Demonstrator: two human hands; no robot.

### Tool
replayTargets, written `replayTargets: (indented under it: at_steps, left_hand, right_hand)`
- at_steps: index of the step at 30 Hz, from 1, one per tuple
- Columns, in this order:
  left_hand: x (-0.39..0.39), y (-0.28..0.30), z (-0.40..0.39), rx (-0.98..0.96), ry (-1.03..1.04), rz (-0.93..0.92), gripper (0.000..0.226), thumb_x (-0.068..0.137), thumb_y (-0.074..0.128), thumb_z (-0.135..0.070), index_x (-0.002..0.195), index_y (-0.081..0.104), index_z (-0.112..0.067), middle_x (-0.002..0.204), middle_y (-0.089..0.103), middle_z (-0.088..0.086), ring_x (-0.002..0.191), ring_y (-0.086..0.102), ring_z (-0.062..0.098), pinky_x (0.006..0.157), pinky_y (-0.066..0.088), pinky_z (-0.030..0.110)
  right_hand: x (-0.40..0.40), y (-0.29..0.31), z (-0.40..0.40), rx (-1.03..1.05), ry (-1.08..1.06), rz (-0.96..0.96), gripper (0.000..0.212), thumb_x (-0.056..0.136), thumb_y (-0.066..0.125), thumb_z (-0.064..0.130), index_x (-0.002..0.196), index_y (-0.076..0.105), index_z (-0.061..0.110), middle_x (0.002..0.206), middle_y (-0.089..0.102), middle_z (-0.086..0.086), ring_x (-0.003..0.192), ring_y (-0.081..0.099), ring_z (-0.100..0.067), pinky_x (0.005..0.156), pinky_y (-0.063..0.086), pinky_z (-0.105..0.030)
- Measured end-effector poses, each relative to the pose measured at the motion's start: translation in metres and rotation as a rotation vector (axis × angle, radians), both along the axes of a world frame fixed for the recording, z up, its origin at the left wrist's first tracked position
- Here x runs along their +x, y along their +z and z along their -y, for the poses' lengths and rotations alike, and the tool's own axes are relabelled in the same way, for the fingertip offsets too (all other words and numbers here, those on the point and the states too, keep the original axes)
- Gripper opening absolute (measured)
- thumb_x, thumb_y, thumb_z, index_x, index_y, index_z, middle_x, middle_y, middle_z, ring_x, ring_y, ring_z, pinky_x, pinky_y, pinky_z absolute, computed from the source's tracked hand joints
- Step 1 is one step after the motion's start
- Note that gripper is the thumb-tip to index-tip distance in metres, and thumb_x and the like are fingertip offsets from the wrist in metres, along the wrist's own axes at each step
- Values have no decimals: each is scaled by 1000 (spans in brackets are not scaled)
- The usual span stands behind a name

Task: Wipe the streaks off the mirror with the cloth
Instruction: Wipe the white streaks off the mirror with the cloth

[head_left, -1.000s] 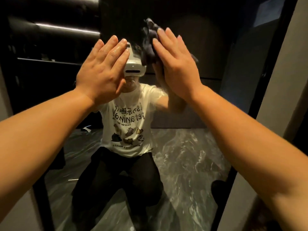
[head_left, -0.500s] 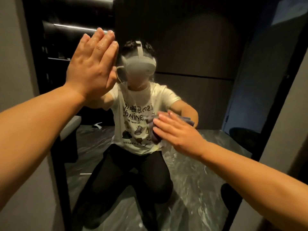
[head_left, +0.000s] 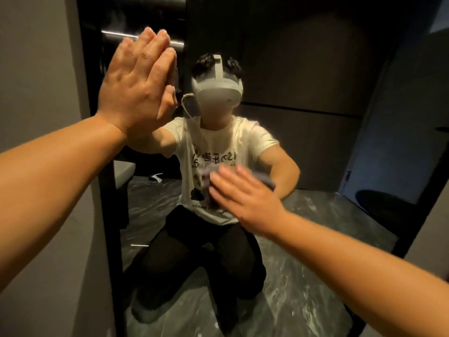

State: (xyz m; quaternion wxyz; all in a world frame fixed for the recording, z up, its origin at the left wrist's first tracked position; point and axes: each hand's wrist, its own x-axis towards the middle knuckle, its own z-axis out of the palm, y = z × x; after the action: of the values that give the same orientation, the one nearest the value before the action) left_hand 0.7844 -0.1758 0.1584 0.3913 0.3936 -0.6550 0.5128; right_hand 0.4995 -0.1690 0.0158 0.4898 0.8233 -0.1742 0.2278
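— Since a second ago the right hand point(head_left: 245, 198) has dropped from head height to the middle of the mirror point(head_left: 303, 142), taking the cloth point(head_left: 263, 181) with it; over the last half-second it has hardly shifted, only blurred with a sideways rub. What's the left one doing?

— Starting at the left: the left hand point(head_left: 138, 93) stays flat on the glass near the mirror's dark left frame point(head_left: 110, 215), fingers straight and together, holding nothing — it looks like a brace.

— And the right?

— Palm down, fingers spread and nearly straight, pressing the cloth against the glass rather than gripping it. The cloth sits under the fingers and palm, between hand and mirror; a dark blue-grey edge pokes out past the knuckles on the right, and a paler smear of it shows at the fingertips.

— How much is done?

— Hard to judge. No streaks stand out in the dim upper or middle glass, but the picture is soft. My guess is mid-task: the centre is being worked now, and the lower mirror and the right side look untouched.
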Motion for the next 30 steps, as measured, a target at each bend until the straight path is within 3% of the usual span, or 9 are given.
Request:
replayTargets:
  at_steps: [4, 6, 9, 14, 17, 21, 24, 27, 30]
  left_hand:
    - [17, -6, -6, 53, 43, -19, 62, 98, 28, -35, 151, 24, -3, 160, 18, 20, 149, 11, 34, 122, 5, 47]
    - [28, -5, -7, 74, 43, -31, 63, 98, 27, -36, 151, 23, -2, 160, 17, 20, 149, 11, 33, 122, 3, 43]
    - [38, -6, -3, 40, 45, 13, 61, 99, 28, -36, 150, 24, -2, 159, 19, 21, 149, 14, 34, 122, 5, 42]
    - [40, -7, 2, -31, 41, -16, 58, 99, 30, -33, 149, 28, -3, 159, 24, 17, 149, 15, 33, 120, 3, 49]
    - [42, -7, 6, -76, -2, -111, 57, 97, 38, -28, 148, 32, -2, 157, 26, 18, 148, 18, 34, 121, 5, 49]
    - [44, -9, 8, -79, -18, -124, 56, 97, 37, -26, 148, 33, -1, 157, 28, 19, 147, 20, 35, 120, 10, 51]
    - [41, -8, 3, -21, 2, -141, 57, 97, 35, -27, 149, 31, -3, 159, 24, 17, 149, 16, 33, 121, 7, 50]
    - [39, -7, 0, 9, 2, -165, 58, 97, 36, -27, 149, 31, -4, 159, 23, 16, 149, 15, 31, 121, 5, 49]
    - [41, -8, 3, -17, -26, -165, 56, 97, 38, -25, 148, 33, -4, 158, 26, 16, 149, 17, 31, 121, 7, 50]
  right_hand:
    - [-12, -23, -6, 172, -41, -170, 40, 105, 28, 16, 137, 51, 8, 147, 45, -13, 140, 33, -32, 117, 22, -50]
    - [-1, 21, -10, 163, 39, -4, 37, 104, 32, 10, 135, 52, 4, 142, 48, -19, 137, 38, -37, 112, 29, -57]
    - [33, 136, -6, -58, 84, 333, 42, 91, 58, -6, 133, 52, -2, 140, 48, -24, 134, 42, -41, 113, 30, -57]
    - [87, 247, 13, -222, -77, 424, 49, 92, 57, 4, 139, 47, 8, 144, 47, -18, 136, 41, -37, 113, 32, -53]
    - [98, 216, 19, -254, -74, 391, 49, 91, 57, 5, 139, 47, 8, 145, 45, -19, 137, 39, -37, 114, 28, -53]
    - [87, 77, 11, -112, 42, 17, 49, 90, 59, 6, 138, 48, 6, 147, 42, -21, 138, 35, -40, 114, 29, -57]
    - [65, -7, 5, 38, -13, -270, 43, 97, 49, 17, 140, 48, 8, 150, 39, -16, 141, 31, -36, 119, 19, -51]
    - [59, 0, -2, 131, -5, -342, 47, 93, 58, 14, 139, 48, 9, 147, 44, -15, 140, 33, -34, 120, 14, -49]
    - [68, 85, -7, 16, 49, 38, 43, 90, 51, 2, 133, 48, 2, 138, 51, -24, 131, 43, -43, 113, 26, -54]
